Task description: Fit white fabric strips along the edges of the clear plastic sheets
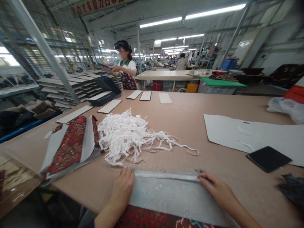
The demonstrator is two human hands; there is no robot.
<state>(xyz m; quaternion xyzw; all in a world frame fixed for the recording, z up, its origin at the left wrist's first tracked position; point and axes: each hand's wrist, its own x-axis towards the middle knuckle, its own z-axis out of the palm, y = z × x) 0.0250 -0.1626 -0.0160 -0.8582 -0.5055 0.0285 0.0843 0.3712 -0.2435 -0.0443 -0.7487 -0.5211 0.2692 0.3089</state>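
A grey-backed fabric piece [171,193] with a red patterned part lies at the table's near edge, a white strip [166,175] along its far edge. My left hand [123,186] is closed on the fabric's far left corner, fingers curled. At the far right corner, my right hand [213,186] pinches the strip's end between thumb and finger. Beyond the left hand sits a tangled heap of white strips [124,134]. A stack of red patterned fabric pieces [68,144] lies to its left.
White boards [109,106] lie along the table's far left side. On the right are a large white board [228,129], a black square piece [269,159] and plastic bags [286,107]. A person [128,68] stands beyond the table.
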